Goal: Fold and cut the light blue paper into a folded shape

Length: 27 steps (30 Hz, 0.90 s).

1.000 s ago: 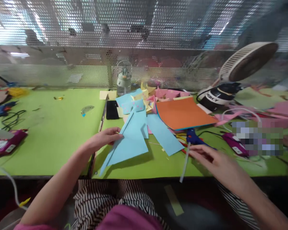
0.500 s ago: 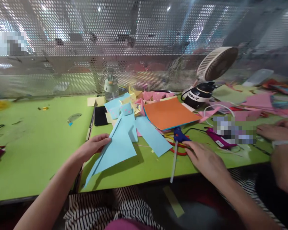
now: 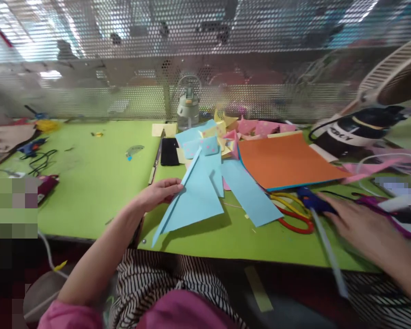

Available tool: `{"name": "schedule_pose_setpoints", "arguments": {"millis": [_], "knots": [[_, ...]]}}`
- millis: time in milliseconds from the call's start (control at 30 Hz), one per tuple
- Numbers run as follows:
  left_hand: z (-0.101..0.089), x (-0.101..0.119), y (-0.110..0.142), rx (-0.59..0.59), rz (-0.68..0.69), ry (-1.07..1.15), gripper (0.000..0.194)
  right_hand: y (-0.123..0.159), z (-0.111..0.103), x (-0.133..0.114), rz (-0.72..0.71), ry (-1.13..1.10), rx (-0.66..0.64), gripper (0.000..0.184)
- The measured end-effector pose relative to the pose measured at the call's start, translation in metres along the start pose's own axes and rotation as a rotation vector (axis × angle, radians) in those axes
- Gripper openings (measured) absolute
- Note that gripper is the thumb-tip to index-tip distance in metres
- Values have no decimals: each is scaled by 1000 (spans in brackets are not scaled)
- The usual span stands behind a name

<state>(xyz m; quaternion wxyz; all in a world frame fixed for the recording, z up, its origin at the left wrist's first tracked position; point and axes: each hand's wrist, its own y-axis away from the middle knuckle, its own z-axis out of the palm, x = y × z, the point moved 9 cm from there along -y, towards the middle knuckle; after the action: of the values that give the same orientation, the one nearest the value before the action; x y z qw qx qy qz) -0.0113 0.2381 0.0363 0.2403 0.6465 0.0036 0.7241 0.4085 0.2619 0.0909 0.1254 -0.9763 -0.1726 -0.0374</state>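
My left hand [image 3: 160, 194] pinches the folded edge of a light blue paper sheet [image 3: 195, 201], holding it tilted above the green table. A narrow folded strip runs along that edge. To the right, my right hand [image 3: 363, 224] is closed at one end of a blue hot glue gun [image 3: 311, 201]; its fingers are partly blurred. A long whitish glue stick [image 3: 330, 258] sticks out of the gun towards the table's front edge. Scissors with red and yellow handles [image 3: 297, 224] lie just left of the gun, partly under a light blue paper strip [image 3: 253, 194].
Orange paper [image 3: 291, 160] lies behind the scissors. Farther back are dotted paper pieces [image 3: 210, 146], a black phone [image 3: 170, 151] and a bottle [image 3: 188, 109]. A fan [image 3: 397, 77] stands at right. A perforated metal screen [image 3: 123, 68] closes off the back.
The view has swung right-to-left, so things sit differently in the picture. My right hand and the glue gun have shifted right, and the glue stick now slants rightward. My left hand keeps hold of the paper.
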Motion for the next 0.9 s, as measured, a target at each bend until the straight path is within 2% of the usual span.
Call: {"name": "schedule_pose_setpoints", "arguments": {"millis": [133,200,267,300,433,533,600,633,700,767,900], "knots": [[-3,2,0,15,7,0,26,-9,2,25,-12,-74,35,52],[-4,3,1,17,14,1,25,-12,-4,22,-17,-88,83,55],[-4,4,1,14,19,5,23,-14,-15,8,-1,-90,137,55],[-4,4,1,11,20,8,23,-15,-20,-2,14,-111,144,52],[-2,4,2,1,23,20,24,-15,-21,-53,3,-274,-53,43],[4,5,3,17,34,33,24,-10,-32,-87,80,-336,-51,46],[14,9,6,22,69,36,23,-5,-20,-114,224,-669,-218,46],[19,11,7,20,95,35,23,-4,-18,-133,244,-841,-250,50],[32,16,13,9,143,29,22,-6,-18,-172,238,-1079,-277,54],[43,19,18,-14,170,30,21,-11,-18,-199,256,-1235,-262,49],[60,15,25,-100,143,71,25,-16,-10,-219,353,-1349,-229,32]]}}
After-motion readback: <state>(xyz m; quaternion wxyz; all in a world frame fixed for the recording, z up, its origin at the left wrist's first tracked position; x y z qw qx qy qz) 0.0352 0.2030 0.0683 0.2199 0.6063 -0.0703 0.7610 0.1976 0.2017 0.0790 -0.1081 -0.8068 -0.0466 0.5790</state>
